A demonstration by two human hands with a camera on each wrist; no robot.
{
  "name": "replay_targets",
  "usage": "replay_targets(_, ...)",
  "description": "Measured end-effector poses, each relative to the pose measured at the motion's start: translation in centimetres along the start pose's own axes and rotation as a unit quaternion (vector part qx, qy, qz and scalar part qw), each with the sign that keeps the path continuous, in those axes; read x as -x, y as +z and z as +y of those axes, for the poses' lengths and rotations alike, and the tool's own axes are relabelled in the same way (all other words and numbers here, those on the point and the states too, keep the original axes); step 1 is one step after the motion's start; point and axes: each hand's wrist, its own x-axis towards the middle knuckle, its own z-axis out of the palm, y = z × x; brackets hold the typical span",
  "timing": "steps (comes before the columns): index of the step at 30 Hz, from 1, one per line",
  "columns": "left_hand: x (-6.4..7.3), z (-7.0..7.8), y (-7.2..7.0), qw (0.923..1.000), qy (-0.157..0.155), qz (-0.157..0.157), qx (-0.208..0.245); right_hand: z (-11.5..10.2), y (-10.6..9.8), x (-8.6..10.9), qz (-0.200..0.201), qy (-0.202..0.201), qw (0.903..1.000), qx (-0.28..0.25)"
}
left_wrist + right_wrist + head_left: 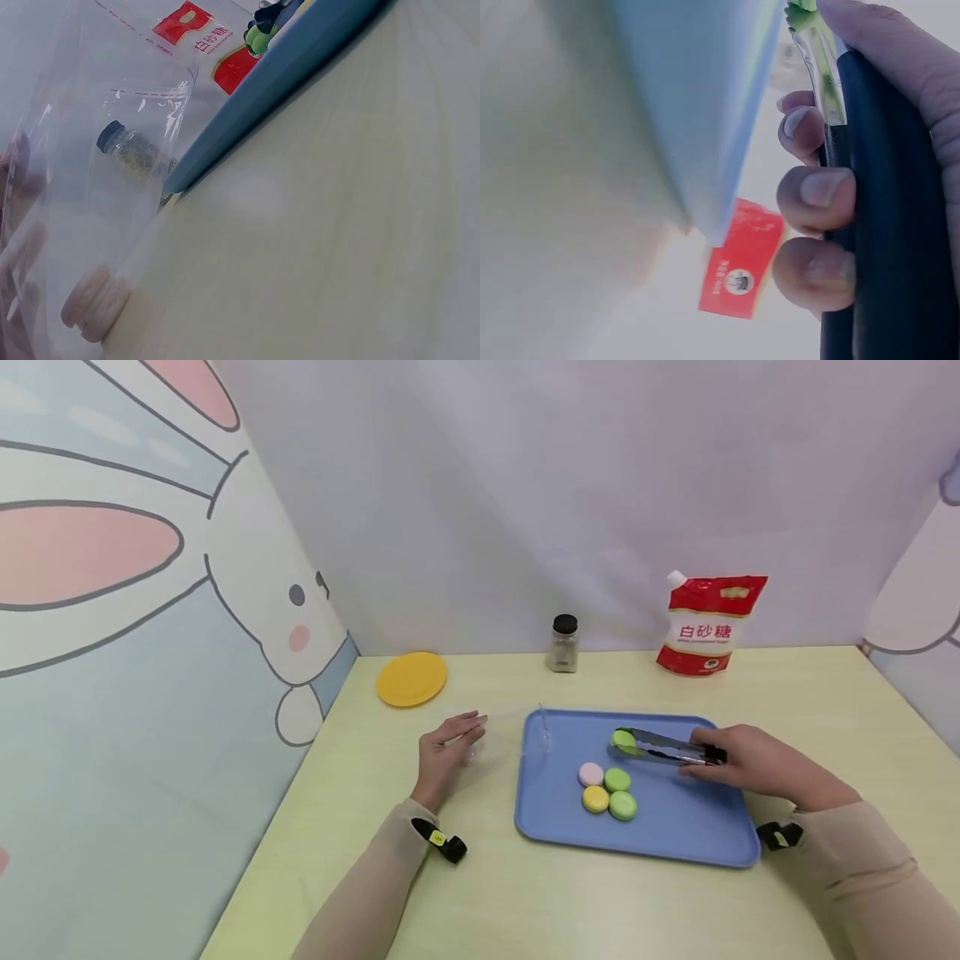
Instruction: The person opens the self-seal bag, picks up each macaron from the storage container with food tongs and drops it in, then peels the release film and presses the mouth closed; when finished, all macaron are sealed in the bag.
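Note:
My left hand [446, 756] grips a clear plastic bag [127, 67] to the left of the tray, its mouth edge reaching over the tray's left side. A pinkish macaron [95, 304] shows through the film low in the bag. With my right hand [757, 762] I hold metal tongs [667, 747] by their dark handles above the tray's right half. Between the tong tips is a green macaron [623, 742]. On the blue tray [690, 827] lie a pink macaron [591, 774], a yellow macaron [596, 799] and two green macarons [622, 805], grouped closely.
Behind the tray stand a small glass jar [564, 647] with a black lid and a red-and-white sugar pouch [705, 625]. A yellow plate [412, 679] lies at the table's back left. Walls border the table [480, 893] at the back and sides.

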Motion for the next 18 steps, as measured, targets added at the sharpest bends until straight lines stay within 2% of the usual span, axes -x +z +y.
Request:
replay_targets(2, 0.0, 0.0, -0.1, 1.0000, 0.005, -0.004, 0.007, -0.4, -0.3, -0.3, 0.009, -0.003, 1.0000, 0.001)
replay_targets(4, 0.0, -0.7, -0.2, 0.9999, 0.004, -0.005, 0.009, -1.1, -0.8, -0.9, 0.015, -0.002, 0.9999, 0.002)
replay_targets(10, 0.0, -3.1, -0.6, 0.9998, -0.015, 0.009, -0.011, -4.5, -2.1, -4.1, -0.010, -0.004, 0.9999, -0.008)
replay_targets(18, -0.1, -3.1, -0.4, 0.9999, -0.008, 0.009, 0.004, -9.0, -1.2, -9.3, -0.043, -0.061, 0.9966, -0.035)
